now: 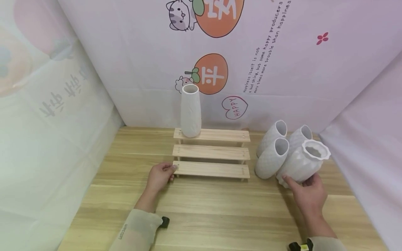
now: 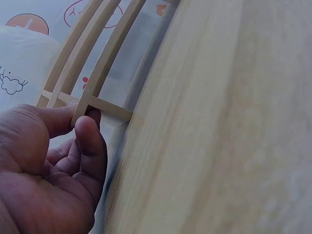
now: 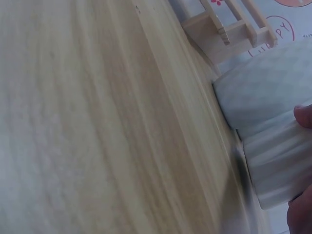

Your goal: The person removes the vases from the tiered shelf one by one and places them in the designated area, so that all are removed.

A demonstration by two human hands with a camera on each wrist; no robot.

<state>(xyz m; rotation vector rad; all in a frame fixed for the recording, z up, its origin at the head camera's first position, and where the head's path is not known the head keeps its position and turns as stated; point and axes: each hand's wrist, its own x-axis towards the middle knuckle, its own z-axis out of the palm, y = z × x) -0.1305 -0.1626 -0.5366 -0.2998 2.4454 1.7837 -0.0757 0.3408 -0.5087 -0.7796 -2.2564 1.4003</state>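
In the head view a three-tier wooden rack [image 1: 211, 169] stands mid-table. My left hand [image 1: 161, 175] pinches the left end of its front tier; the left wrist view shows thumb and finger [image 2: 90, 141] on the slat's end. On the right, my right hand [image 1: 311, 195] grips a white vase with a scalloped rim [image 1: 298, 165], thumb on its near side. Its base looks slightly off the table in the right wrist view, where the ribbed vase [image 3: 278, 161] is partly cut off. A tall white vase [image 1: 191, 115] stands on the rack's back tier, at the left end.
Left of the gripped vase are textured white vases: a front one [image 1: 270, 160], one behind it [image 1: 271, 136], and another [image 1: 300, 136] farther right, partly hidden. A printed white cloth [image 1: 150, 69] hangs along the table's back, with cloth at both sides.
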